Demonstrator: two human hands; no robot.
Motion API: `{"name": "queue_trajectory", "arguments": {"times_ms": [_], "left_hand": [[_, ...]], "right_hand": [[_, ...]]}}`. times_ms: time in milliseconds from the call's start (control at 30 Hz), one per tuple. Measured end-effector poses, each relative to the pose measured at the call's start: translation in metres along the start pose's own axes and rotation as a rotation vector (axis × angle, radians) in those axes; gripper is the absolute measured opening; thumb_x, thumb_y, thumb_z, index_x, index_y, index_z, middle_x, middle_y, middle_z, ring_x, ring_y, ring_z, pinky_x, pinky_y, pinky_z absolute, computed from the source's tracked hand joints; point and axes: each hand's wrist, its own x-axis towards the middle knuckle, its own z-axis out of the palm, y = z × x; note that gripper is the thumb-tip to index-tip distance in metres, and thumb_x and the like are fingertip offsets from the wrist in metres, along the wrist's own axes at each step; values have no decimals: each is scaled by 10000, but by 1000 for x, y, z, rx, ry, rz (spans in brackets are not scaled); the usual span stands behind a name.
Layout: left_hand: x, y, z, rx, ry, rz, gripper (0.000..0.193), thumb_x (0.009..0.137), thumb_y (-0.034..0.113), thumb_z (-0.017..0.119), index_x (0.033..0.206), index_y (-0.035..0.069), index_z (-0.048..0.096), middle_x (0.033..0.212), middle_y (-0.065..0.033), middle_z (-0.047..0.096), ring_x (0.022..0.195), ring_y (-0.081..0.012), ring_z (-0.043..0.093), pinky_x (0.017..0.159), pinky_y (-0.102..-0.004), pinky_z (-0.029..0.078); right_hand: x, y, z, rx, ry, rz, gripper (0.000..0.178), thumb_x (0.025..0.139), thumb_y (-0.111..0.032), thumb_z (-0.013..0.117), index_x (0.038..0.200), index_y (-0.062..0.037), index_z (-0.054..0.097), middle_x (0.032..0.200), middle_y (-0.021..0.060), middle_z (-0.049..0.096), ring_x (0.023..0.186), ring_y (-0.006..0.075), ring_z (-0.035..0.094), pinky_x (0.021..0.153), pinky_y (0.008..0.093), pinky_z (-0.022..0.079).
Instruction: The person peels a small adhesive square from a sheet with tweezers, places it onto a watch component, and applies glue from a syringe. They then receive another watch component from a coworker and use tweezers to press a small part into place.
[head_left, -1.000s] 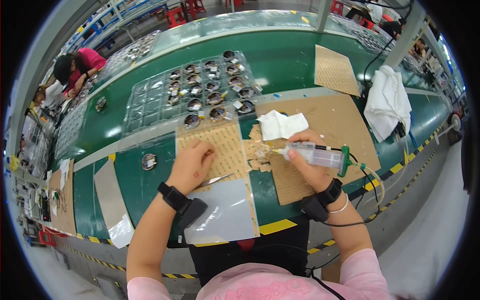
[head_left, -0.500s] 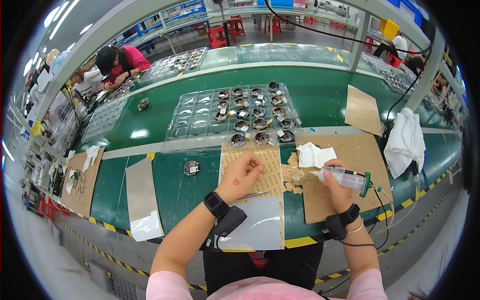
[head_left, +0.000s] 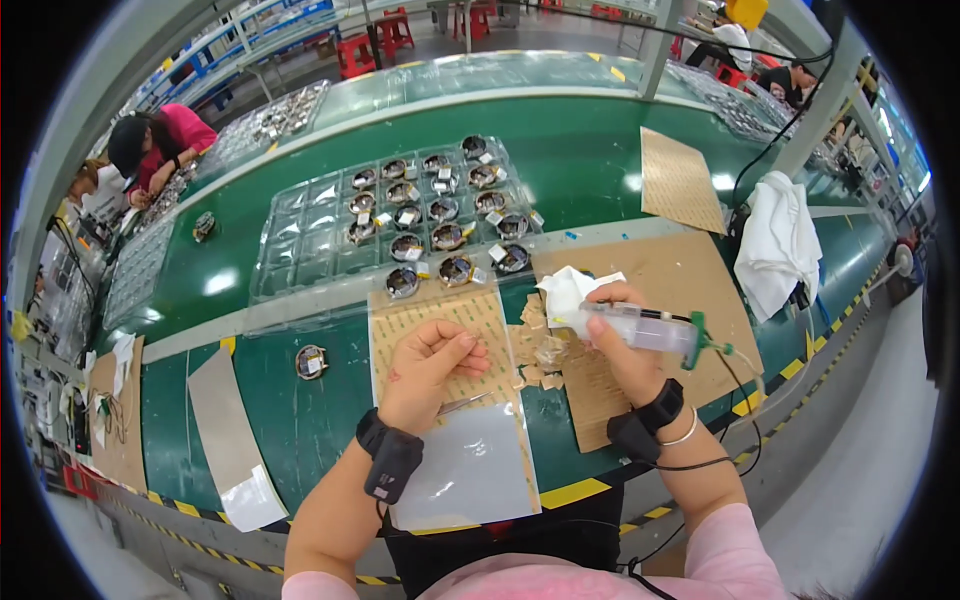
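Observation:
My right hand (head_left: 625,345) is wrapped round a clear dispensing syringe (head_left: 662,333) with a green cap and a tube at its back end. The syringe's front end is at a crumpled white tissue (head_left: 568,290); my fingers hide whether it touches. My left hand (head_left: 432,372) hovers over a yellowish sheet with printed rows (head_left: 392,318), fingers curled in and thumb against them. Whether anything is pinched there is hidden. Thin metal tweezers (head_left: 466,402) show just below that hand, beside a whitish sheet (head_left: 465,465). I cannot tell if they are held.
Beyond my hands lies a clear plastic tray (head_left: 285,245), partly filled with round electronic assemblies. One loose round assembly (head_left: 311,361) sits left of the sheet. Brown board (head_left: 690,290) and torn tan scraps (head_left: 535,345) are on the right, near a hanging white cloth (head_left: 778,245).
The whole view has shifted, so the bench appears further left. My right hand has brought the syringe's front end from beside the scraps to the tissue. My left hand's fingers have turned and curled more.

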Motion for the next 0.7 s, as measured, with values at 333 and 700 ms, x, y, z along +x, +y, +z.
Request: {"name": "queue_trajectory", "arguments": {"times_ms": [333,700], "left_hand": [[-18,-4,9,-281,-237,-128,161,985,163,539,863,61,564,751,-32,619,598,-100,580,513,-235,477],[-23,-9,18,-241,-240,-137,188,1002,197,510,862,72,535,755,-32,604,579,-87,555,475,-228,461]], "right_hand": [[-17,-30,13,15,-241,-529,377,751,-221,793,1040,-51,622,964,120,630,808,203,607,664,297,490],[-21,-30,12,-35,-293,-511,432,714,-297,824,1016,-112,576,956,125,604,802,211,614,645,278,498]]}}
